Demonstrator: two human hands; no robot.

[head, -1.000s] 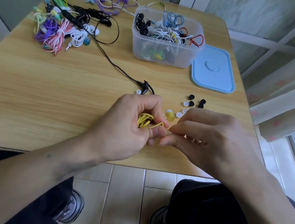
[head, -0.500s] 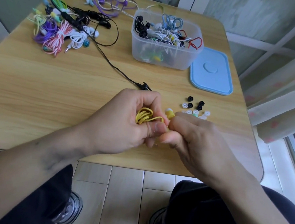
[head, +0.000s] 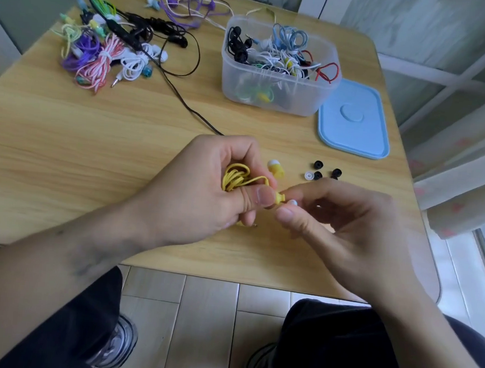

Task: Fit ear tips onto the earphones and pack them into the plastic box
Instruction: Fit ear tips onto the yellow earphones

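Since the frame half a second earlier, the right hand (head: 345,229) has drawn slightly away from the left hand (head: 205,192), exposing a yellow earbud (head: 280,199) between the two thumbs. Left hand, centre of frame: fingers curled closed around one coiled yellow earphone cable (head: 236,177), thumb pressed over the cable beside the exposed earbud. A second yellow earbud (head: 276,167), already bearing a white tip, projects above the left fingers. Right hand, centre right: thumb and forefinger pinched together on a white ear tip (head: 292,202) set against the exposed earbud; the remaining fingers are loosely bent.

Loose ear tips on the wooden table (head: 64,146), just above the right hand: three black ear tips (head: 318,164) and one white ear tip (head: 309,176) are visible; any others behind the hand cannot be counted.

One clear plastic box (head: 278,79), upper centre, holds many tangled earphones in black, white, blue and red; the number cannot be told. One blue lid (head: 353,120) lies flat at its right, touching its lower right corner. One heap of bundled earphones (head: 100,53), upper left, contains pink, purple, green, white and black cables, with one black cable (head: 181,97) trailing toward the left hand.
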